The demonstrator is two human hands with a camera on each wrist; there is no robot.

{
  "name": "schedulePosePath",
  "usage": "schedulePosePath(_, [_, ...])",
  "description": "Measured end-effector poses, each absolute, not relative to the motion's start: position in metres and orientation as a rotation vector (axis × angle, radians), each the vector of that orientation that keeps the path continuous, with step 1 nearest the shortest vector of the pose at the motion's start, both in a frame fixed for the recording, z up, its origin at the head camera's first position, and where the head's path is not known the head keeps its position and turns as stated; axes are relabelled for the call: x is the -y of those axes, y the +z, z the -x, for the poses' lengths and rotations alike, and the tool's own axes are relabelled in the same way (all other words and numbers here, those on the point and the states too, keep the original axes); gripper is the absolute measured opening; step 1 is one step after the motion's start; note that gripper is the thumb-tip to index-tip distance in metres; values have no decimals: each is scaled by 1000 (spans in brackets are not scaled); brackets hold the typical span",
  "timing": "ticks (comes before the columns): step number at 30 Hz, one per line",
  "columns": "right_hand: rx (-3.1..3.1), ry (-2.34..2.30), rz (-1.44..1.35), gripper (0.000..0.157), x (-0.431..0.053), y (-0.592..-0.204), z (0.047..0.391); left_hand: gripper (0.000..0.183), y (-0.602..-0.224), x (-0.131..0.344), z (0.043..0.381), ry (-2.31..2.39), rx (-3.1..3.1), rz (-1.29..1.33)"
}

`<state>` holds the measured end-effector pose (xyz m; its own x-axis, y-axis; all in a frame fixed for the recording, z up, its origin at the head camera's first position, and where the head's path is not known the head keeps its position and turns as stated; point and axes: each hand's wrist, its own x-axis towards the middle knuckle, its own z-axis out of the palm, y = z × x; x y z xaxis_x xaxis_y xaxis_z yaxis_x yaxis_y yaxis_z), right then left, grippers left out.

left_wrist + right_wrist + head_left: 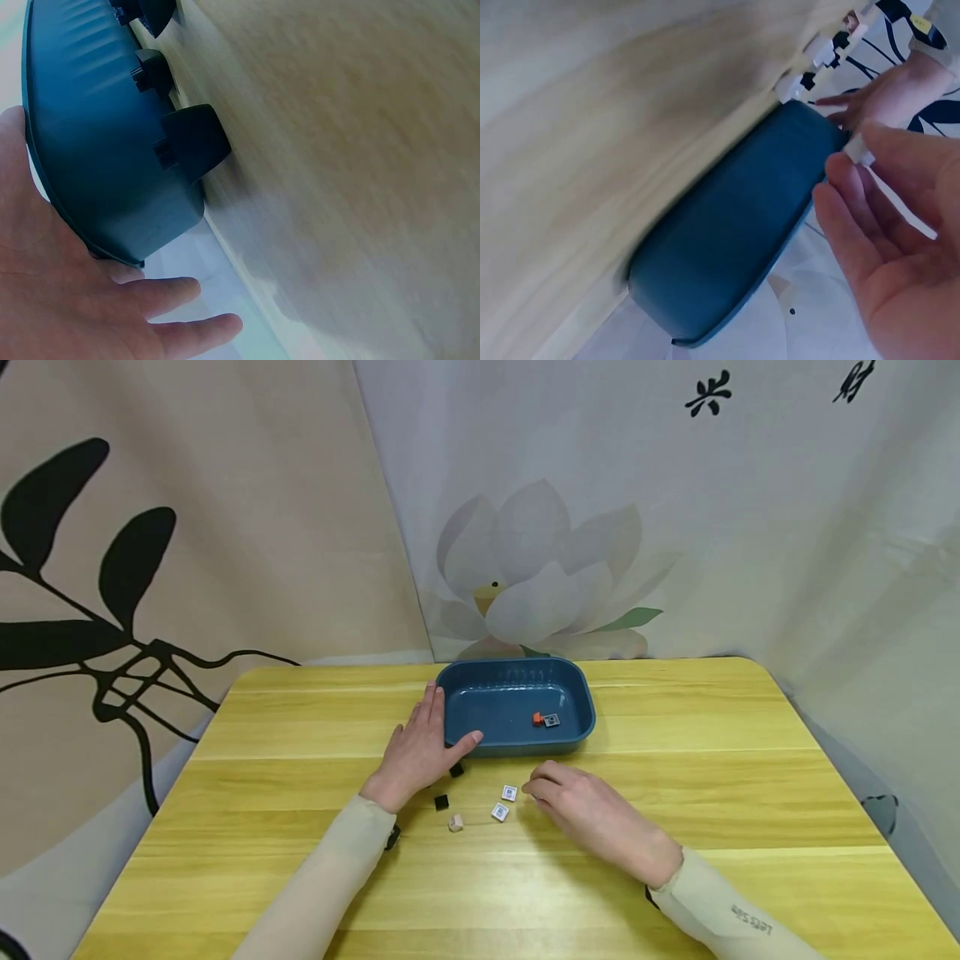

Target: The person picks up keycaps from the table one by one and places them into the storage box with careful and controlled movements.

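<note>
My left hand [422, 745] rests against the left end of the blue tray [517, 749], fingers straight along its side and thumb at the front rim. In the right wrist view, my right hand [900, 217] pinches a small white block [859, 150] between thumb and fingertips, in front of the tray. Beside that hand on the table lie two white square pieces with dark printed centres, one [509, 792] behind the other [500, 812]. An orange piece [537, 719] and a pale square piece [552, 720] lie inside the tray.
Near the left hand are a black piece [441, 802], another black piece [457, 770] close to the tray's front, and a beige piece [455, 822]. The wooden table [675, 710] ends at a printed curtain [750, 568] just behind the tray.
</note>
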<state>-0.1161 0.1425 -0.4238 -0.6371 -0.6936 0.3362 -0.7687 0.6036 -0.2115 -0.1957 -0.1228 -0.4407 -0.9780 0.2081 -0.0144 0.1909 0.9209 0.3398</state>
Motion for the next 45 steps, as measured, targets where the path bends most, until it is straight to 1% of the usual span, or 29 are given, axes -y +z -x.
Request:
schedulePosePath(14, [2488, 640, -986, 27, -157, -401, 138, 110, -442, 124, 197, 535, -3030, -324])
schedulePosePath(20, [2458, 681, -895, 25, -167, -395, 153, 111, -441, 123, 197, 519, -3028, -315])
schedulePosePath(30, [2511, 708, -756, 22, -174, -392, 178, 111, -442, 123, 197, 524, -3032, -323])
schedulePosePath(45, [2659, 718, -645, 23, -164, -404, 204, 113, -443, 123, 197, 531, -3039, -322])
